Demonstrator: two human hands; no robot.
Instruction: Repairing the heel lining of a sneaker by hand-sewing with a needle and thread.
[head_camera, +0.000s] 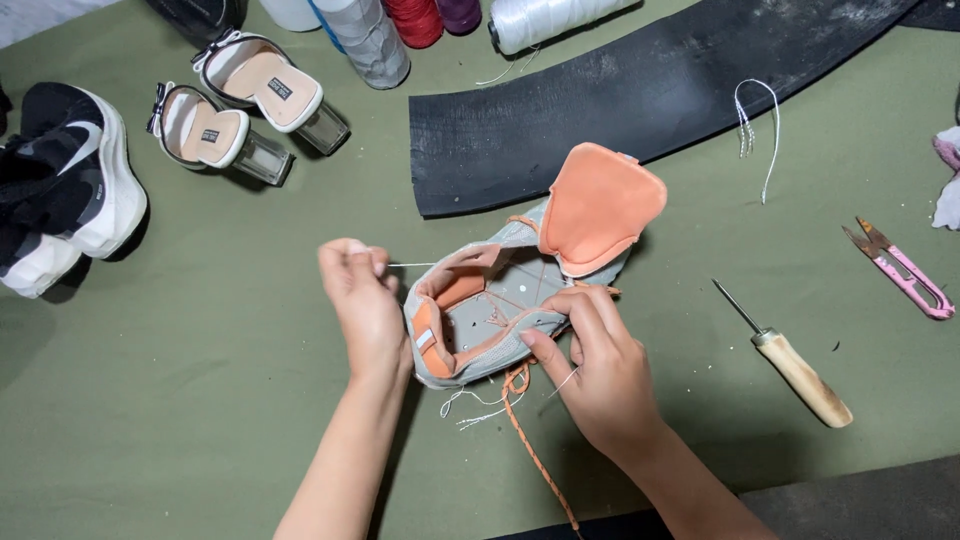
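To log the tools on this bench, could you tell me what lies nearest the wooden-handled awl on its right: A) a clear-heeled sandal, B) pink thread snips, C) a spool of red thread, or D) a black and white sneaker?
B: the pink thread snips lie on the green cloth up and right of the wooden-handled awl; the other options sit far off.

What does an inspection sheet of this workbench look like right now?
Surface: green cloth, a few specks.
Job's things: grey and orange shoe, tongue up; white thread pulled taut.
Clutter: awl, pink snips, rubber strip, thread spools, heeled sandals, black sneaker.
Grips: left hand pinches the thread; right hand holds the shoe.
Cables: nothing seen.
Surroundings: nothing seen.
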